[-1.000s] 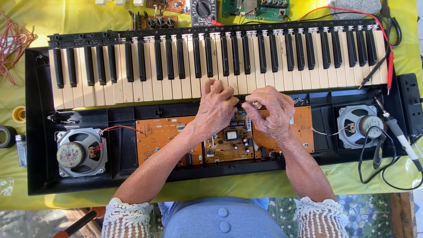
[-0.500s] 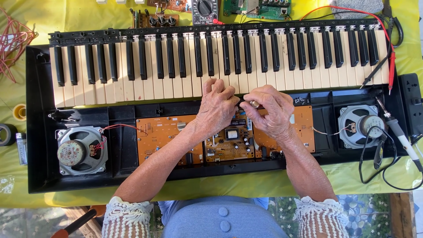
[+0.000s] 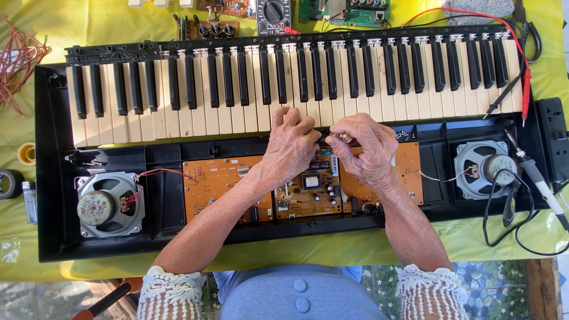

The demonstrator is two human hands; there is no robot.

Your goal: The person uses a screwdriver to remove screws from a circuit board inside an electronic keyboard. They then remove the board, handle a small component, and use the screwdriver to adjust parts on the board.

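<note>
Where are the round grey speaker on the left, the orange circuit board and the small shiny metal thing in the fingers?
Round grey speaker [image 3: 109, 204]: head view, cone centre.
Orange circuit board [image 3: 216, 184]: head view, bare left part.
Small shiny metal thing [image 3: 345, 137]: head view, exposed tip.

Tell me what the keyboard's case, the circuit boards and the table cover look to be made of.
Case: likely moulded plastic, matte black, with formed ribs and edges.
Circuit boards: orange-brown laminate, probably phenolic, dull, carrying soldered parts.
Table cover: seemingly thin yellow-green plastic sheet or oilcloth; it creases and shines slightly.
</note>
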